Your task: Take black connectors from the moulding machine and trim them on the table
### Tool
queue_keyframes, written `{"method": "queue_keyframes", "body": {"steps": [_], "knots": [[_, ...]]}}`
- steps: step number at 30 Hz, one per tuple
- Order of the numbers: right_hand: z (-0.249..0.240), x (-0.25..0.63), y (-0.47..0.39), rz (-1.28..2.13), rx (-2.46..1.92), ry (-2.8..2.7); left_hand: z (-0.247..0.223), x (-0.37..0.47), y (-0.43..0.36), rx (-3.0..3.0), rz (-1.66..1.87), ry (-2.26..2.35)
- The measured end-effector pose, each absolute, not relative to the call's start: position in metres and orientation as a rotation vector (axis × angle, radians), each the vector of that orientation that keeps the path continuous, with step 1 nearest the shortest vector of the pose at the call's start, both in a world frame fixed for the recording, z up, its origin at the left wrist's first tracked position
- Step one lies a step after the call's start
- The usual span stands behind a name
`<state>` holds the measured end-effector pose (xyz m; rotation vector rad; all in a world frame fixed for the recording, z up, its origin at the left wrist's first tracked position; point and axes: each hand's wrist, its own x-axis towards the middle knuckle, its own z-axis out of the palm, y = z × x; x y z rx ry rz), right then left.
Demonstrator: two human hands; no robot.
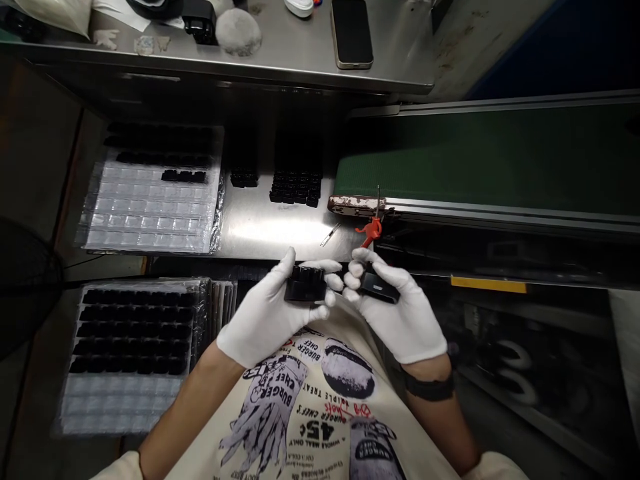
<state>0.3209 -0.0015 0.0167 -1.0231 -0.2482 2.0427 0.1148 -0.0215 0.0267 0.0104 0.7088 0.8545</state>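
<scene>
Holds blk plastic housing (306,288) in L gloved hand (280,307), thumb one side, fingers other, in front of printed cream top (310,427). Holds blk plastic piece (377,289) in R gloved hand (400,313), fingers wrapped round it, just beside L but parts not touching. Just past R: orange-handled tool (371,231), near green conveyor belt (475,160). On steel bench (270,233): thin metal tool (330,235), blk parts in rows (296,187), part-filled clear tray (145,213). Below, to L: 2nd clear tray (123,397) w/ 5 blk rows.

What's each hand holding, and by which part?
Left hand: a black piece, by its sides. Right hand: another black part, gripped along its upper edge; other contacts unclear.
</scene>
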Motion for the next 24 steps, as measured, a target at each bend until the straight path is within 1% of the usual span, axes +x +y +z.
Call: {"method": "queue_keyframes", "body": {"steps": [3, 6, 11, 18, 21, 22, 24], "knots": [[0.017, 0.315, -0.004, 2.140, -0.973, -0.033, 0.028, 0.120, -0.023, -0.001, 0.860, 0.724], [0.016, 0.312, -0.005, 2.186, -0.960, 0.027, 0.028, 0.124, -0.024, 0.000, 0.867, 0.726], [0.010, 0.314, -0.005, 2.213, -0.923, -0.111, 0.026, 0.132, -0.024, 0.093, 0.884, 0.826], [0.007, 0.310, -0.010, 2.175, -1.014, -0.278, 0.027, 0.135, -0.029, 0.194, 0.870, 0.882], [-0.027, 0.303, -0.009, 2.063, -1.077, -0.426, 0.003, 0.131, -0.029, 0.174, 0.861, 0.839], [-0.047, 0.300, -0.006, 1.993, -1.133, -0.477, -0.013, 0.128, -0.027, 0.182, 0.860, 0.848], [-0.100, 0.291, 0.003, 1.832, -1.327, -0.600, -0.061, 0.122, -0.020, 0.283, 0.836, 0.975]]}}
